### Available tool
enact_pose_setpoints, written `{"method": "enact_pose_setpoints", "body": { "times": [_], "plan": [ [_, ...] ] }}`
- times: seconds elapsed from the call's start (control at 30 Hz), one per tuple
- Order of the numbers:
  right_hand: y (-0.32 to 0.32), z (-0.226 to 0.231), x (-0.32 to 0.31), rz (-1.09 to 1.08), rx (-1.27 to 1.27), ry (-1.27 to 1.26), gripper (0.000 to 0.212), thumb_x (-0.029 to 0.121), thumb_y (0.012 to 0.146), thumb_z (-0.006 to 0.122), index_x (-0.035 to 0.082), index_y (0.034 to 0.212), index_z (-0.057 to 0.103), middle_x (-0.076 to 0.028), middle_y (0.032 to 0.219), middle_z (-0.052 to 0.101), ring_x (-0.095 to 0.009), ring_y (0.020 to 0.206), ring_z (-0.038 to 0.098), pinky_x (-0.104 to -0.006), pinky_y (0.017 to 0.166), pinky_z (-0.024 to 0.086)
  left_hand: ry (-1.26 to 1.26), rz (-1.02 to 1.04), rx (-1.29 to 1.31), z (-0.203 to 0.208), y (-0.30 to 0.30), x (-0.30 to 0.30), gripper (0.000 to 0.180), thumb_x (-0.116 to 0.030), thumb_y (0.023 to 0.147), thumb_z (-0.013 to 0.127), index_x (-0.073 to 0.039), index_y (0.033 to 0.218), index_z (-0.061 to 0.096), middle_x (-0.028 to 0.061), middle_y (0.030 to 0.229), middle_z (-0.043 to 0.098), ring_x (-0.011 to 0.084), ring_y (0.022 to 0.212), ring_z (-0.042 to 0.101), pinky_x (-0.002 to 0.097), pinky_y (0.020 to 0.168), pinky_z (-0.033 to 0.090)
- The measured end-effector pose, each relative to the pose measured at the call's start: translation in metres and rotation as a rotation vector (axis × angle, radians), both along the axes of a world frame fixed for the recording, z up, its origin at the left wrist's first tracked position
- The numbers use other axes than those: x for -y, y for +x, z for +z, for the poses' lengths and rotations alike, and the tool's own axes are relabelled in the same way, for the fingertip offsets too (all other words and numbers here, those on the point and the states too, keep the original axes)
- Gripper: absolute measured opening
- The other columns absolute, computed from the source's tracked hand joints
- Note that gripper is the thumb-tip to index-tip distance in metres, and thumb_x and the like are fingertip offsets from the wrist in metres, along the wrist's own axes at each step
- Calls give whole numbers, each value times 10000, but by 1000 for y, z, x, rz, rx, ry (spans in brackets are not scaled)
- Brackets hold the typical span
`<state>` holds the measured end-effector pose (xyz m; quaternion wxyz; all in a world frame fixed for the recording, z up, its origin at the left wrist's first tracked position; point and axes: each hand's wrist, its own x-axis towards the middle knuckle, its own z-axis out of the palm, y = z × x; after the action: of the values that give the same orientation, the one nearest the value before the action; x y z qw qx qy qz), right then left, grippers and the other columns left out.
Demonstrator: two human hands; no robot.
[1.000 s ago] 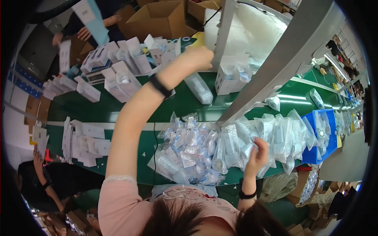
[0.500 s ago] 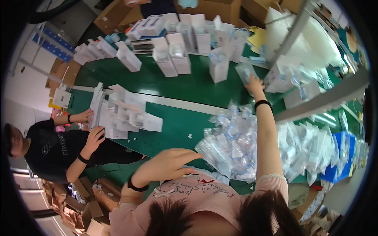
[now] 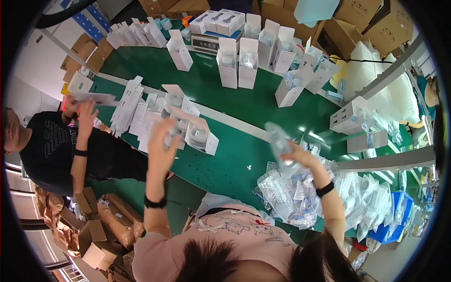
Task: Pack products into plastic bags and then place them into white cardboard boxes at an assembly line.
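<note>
The right hand point(image 3: 300, 156) has its fingers wrapped round a clear wrapped package point(image 3: 276, 136), tilted by the far edge of a packet pile point(image 3: 293, 199). The left hand point(image 3: 161, 146), blurred, is loosely open beside open white boxes point(image 3: 201, 135); I can't tell whether it touches them. A grey metal bar point(image 3: 390, 160) juts in beyond the right wrist.

A pink top point(image 3: 157, 256) is worn, printed with line-drawn animals point(image 3: 232, 228) and a red bow point(image 3: 260, 222); a black band point(image 3: 155, 203) is worn on each wrist point(image 3: 157, 189).
</note>
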<state>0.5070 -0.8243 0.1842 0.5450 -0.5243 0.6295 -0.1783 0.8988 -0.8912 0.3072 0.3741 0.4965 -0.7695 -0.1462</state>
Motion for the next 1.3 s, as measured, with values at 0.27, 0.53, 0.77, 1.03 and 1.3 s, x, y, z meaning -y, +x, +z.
{"method": "enact_pose_setpoints", "body": {
  "times": [0.27,0.53,0.77,1.03,1.3],
  "plan": [
    [150,-28,-22,452,-244,106,958,337,643,685,-41,1312,112,-295,1188,385,-420,1082,408,-385,912,358,-175,-182,297,17,26,156,439,-80,653,657,-34,1066,515,146,1131,509,314,1039,473,356,878,377],
    [216,-2,38,79,-44,-769,1065,207,544,762,34,1344,80,-233,1269,287,-411,1172,279,-428,981,266,294,-722,464,-16,15,215,452,-67,602,678,-48,1033,544,114,962,605,274,876,572,332,762,445],
    [228,-21,55,-157,154,-726,1032,90,554,725,26,1345,66,-217,1286,281,-356,1155,330,-383,969,300,220,-573,681,-23,21,221,272,-6,615,633,-48,879,580,153,795,585,336,778,540,380,673,429],
    [83,30,-5,-720,166,-712,1047,100,536,740,56,1353,86,-160,1290,335,-257,1151,396,-341,923,364,99,-512,743,53,-54,170,248,-36,658,616,-44,900,562,175,738,565,369,717,503,405,647,412],
    [-45,90,-153,-779,-331,-678,908,82,497,734,41,1299,309,-105,1251,411,-209,1136,416,-329,886,378,23,-532,444,56,-151,139,263,-33,673,609,-9,926,544,197,781,571,350,718,531,354,655,427]
  ]
}}
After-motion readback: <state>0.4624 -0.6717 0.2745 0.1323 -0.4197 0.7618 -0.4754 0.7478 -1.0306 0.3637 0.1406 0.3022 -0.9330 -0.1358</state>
